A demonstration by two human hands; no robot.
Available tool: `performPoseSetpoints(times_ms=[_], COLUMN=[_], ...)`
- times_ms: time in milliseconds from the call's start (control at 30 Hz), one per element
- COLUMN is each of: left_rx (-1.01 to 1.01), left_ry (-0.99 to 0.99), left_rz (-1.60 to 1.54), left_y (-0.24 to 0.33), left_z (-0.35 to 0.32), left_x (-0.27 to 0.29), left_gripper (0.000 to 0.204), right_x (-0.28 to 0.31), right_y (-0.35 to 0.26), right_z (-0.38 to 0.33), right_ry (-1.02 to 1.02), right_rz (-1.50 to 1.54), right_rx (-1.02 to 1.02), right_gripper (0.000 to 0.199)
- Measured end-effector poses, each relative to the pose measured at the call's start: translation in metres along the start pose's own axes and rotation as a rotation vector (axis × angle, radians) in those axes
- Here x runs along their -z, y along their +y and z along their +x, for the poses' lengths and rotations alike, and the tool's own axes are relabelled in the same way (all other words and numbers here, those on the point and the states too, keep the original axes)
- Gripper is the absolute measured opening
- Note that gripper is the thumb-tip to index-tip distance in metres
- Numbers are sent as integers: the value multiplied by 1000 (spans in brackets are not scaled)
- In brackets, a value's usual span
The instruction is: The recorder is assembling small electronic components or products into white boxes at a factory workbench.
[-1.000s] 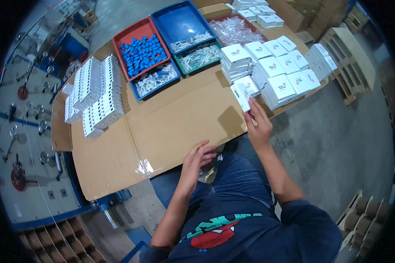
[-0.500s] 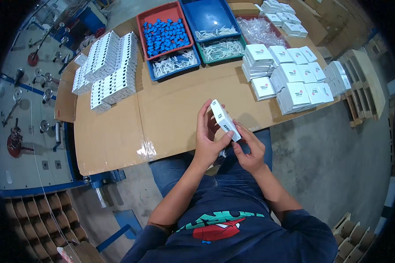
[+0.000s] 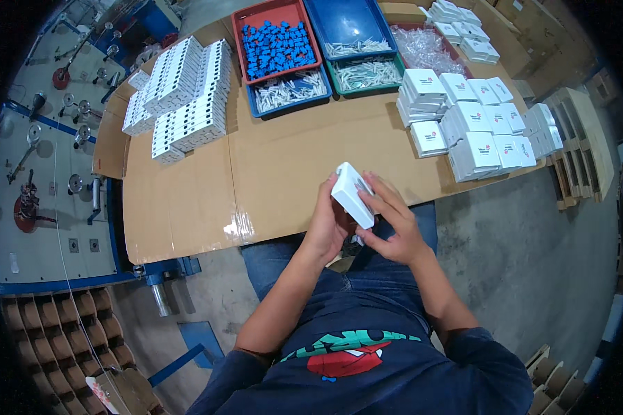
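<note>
- The white box (image 3: 349, 199) is up in front of the person, tilted, above the near edge of the table (image 3: 277, 155).
- The left hand (image 3: 324, 227) has its fingers bent against the box's left side; part of them is hidden behind it.
- The right hand (image 3: 400, 232) has its fingers partly curled, lying over the box's right side, with the thumb near the lower end; both hands have hold of it.
- Stacked cartons (image 3: 474, 117) stand on the table to the person's right, spotted white blocks (image 3: 190, 124) to the left.
- Beyond, I see a red tray (image 3: 284, 10) of blue pieces (image 3: 277, 48), next to a blue tray (image 3: 342, 21).
</note>
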State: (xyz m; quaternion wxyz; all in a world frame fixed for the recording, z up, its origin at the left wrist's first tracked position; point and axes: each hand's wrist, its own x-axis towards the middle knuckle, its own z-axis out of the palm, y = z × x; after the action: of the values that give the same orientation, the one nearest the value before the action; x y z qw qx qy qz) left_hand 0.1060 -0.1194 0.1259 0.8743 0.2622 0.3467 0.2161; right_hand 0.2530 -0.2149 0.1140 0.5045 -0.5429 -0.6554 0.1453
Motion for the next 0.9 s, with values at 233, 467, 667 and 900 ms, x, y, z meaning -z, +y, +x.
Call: performPoseSetpoints(times_ms=[233, 467, 667, 900], left_rx=[-126, -39, -81, -99], left_ry=[5, -19, -78, -11], left_rz=[23, 89, 122, 72], left_y=[-17, -19, -32, -30], left_z=[9, 4, -1, -7], left_x=[6, 8, 2, -4], left_gripper=[68, 60, 69, 56], right_x=[-12, -15, -28, -22], right_y=[10, 12, 15, 11], right_z=[-6, -2, -6, 1], right_ry=[61, 56, 147, -13], right_rz=[-34, -32, 243, 117], right_rx=[-24, -93, -197, -121], right_gripper=[71, 70, 82, 88])
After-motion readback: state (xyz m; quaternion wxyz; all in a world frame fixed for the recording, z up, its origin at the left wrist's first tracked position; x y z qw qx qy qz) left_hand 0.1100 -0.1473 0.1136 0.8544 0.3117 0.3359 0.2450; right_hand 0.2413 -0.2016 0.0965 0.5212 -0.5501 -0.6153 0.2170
